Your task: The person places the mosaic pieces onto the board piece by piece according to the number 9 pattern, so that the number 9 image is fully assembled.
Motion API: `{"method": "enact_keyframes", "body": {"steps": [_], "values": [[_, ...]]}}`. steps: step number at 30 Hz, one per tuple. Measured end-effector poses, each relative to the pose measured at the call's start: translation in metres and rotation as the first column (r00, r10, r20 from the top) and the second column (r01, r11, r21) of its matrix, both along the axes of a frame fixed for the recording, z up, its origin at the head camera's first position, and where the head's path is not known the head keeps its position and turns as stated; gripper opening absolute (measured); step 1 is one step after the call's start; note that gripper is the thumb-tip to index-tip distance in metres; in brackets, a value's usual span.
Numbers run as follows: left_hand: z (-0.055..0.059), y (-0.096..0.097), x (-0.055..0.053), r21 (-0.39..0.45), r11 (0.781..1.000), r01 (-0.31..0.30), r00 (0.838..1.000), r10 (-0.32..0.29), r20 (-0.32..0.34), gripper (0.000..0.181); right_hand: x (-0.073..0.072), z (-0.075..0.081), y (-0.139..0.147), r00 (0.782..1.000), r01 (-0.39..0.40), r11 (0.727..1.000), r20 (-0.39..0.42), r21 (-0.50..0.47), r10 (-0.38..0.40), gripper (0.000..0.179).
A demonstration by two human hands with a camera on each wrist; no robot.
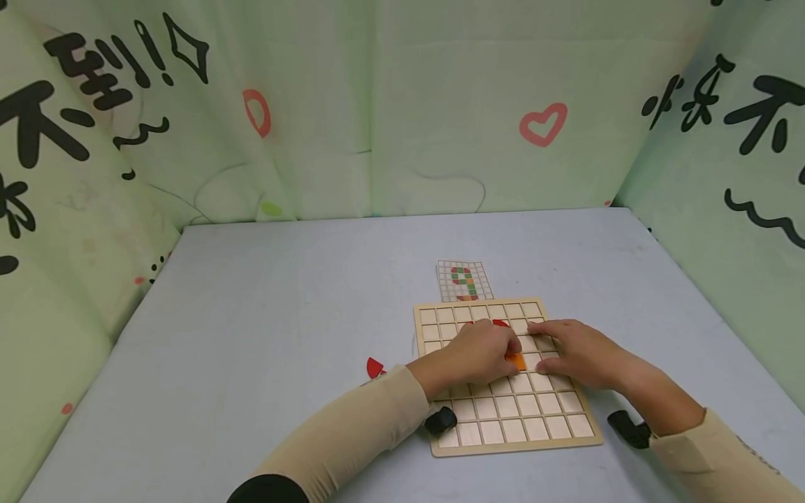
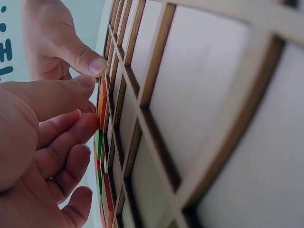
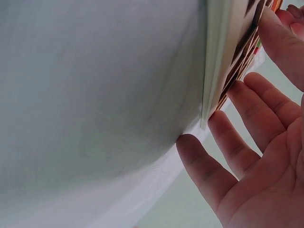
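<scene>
A square-grid wooden board [image 1: 516, 428] lies on the table under both hands. My left hand [image 1: 481, 351] reaches over its middle, thumb and fingertips pinching an orange tile [image 1: 518, 361] at the grid surface. Closer in the left wrist view, the orange tile [image 2: 102, 102] sits between that thumb and finger, with green tiles [image 2: 99, 145] alongside. Red tile pieces [image 1: 500, 323] show just beyond the left hand, which hides part of the pattern. My right hand [image 1: 585, 353] rests on the board's right side, fingers spread; in the right wrist view its fingers [image 3: 232, 147] lie along the board's edge.
A pattern card [image 1: 465, 281] with a coloured figure on a grid lies behind the board. Loose red pieces [image 1: 374, 367] are on the white table [image 1: 283, 335] left of the board. A green printed curtain [image 1: 390, 112] encloses the table's back and sides.
</scene>
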State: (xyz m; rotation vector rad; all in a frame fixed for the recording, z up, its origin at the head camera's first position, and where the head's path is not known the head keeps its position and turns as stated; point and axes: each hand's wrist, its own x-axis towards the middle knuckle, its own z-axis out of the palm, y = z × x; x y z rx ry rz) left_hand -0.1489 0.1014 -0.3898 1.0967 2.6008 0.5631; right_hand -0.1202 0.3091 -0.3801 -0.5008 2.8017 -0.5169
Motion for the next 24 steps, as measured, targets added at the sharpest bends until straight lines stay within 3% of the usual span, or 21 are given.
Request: {"method": "enact_keyframes", "body": {"steps": [13, 24], "values": [[0.007, -0.007, -0.002, 0.045, 0.999, 0.017, 0.999, -0.019, 0.049, 0.037, 0.0, 0.001, -0.001, 1.0, -0.004, 1.0, -0.009, 0.008, 0.004, 0.064], [0.016, -0.035, -0.001, 0.219, 0.975, -0.026, 0.985, -0.013, 0.173, 0.048, -0.001, 0.002, -0.001, 1.0, -0.005, 1.0, 0.013, 0.018, 0.005, 0.065]]}}
